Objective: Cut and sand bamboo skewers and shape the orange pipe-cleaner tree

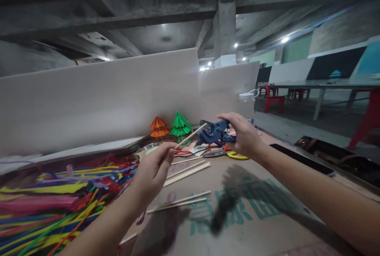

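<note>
My left hand (pixel 154 169) pinches a thin wooden stick (pixel 191 135) that slants up to the right. My right hand (pixel 243 135) is wrapped round a dark blue glue gun (pixel 214 133), its nozzle pointing left and close to the stick's upper tip. Both are held above a brown cardboard sheet (pixel 252 224) with teal print. Several more wooden sticks (pixel 185 170) lie on the cardboard below my hands.
A heap of coloured paper strips (pixel 50 200) fills the left. An orange paper tree (pixel 158 127) and a green paper tree (pixel 180 125) stand against a white partition board (pixel 97 97). A white-capped bottle (pixel 247 101) stands behind my right hand. Red chairs (pixel 273 97) and tables stand at the right.
</note>
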`<state>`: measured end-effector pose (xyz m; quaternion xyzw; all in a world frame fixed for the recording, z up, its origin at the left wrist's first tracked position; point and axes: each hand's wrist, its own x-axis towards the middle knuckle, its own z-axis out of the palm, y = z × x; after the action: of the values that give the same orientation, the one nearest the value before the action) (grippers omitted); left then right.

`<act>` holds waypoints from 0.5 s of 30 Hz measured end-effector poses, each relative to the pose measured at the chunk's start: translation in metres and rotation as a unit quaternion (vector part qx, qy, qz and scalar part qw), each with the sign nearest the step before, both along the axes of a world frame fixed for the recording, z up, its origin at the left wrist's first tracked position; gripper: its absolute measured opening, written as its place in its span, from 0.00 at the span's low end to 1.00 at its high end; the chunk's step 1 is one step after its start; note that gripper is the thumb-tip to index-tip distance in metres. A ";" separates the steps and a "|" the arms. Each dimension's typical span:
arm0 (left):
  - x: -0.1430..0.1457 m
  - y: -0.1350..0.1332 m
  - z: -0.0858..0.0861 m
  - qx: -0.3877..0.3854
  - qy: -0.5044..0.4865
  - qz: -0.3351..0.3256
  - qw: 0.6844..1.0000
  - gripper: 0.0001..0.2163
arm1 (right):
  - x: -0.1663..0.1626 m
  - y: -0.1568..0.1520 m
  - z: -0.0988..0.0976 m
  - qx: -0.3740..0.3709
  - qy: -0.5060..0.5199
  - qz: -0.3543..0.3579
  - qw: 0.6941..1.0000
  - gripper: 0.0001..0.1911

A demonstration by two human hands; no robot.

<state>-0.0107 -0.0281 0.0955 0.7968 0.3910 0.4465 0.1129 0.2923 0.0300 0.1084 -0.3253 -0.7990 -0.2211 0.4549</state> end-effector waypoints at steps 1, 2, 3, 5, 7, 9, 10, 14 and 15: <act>0.000 0.001 -0.001 0.002 0.007 -0.009 1.000 0.16 | -0.001 -0.001 0.000 0.000 -0.003 0.002 1.000 0.35; 0.000 0.001 -0.002 0.004 0.017 -0.017 1.000 0.16 | -0.002 -0.002 0.000 0.003 -0.006 0.004 1.000 0.35; 0.001 0.002 -0.004 0.006 0.027 -0.025 0.999 0.15 | -0.003 -0.004 0.000 0.006 -0.010 0.007 1.000 0.35; 0.001 0.003 -0.007 0.014 0.043 -0.043 0.998 0.15 | -0.004 -0.006 -0.001 0.016 -0.021 0.010 1.000 0.34; 0.002 0.004 -0.009 0.016 0.049 -0.062 0.997 0.15 | -0.005 -0.008 0.000 0.027 -0.029 0.005 0.999 0.30; 0.001 0.004 -0.010 0.013 0.054 -0.067 0.996 0.15 | -0.006 -0.011 0.001 0.043 -0.032 -0.003 0.999 0.24; 0.001 0.004 -0.010 0.009 0.058 -0.066 0.996 0.15 | -0.006 -0.012 0.002 0.055 -0.033 -0.004 0.998 0.21; 0.000 0.005 -0.011 -0.005 0.060 -0.085 0.995 0.15 | -0.007 -0.016 0.005 0.085 -0.035 0.008 0.996 0.17; 0.000 0.005 -0.011 -0.005 0.057 -0.091 0.994 0.15 | -0.008 -0.017 0.005 0.083 -0.034 0.010 0.996 0.17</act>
<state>-0.0111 -0.0228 0.0840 0.8527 0.3254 0.3859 0.1344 0.2848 0.0133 0.1136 -0.2707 -0.7961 -0.2929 0.4550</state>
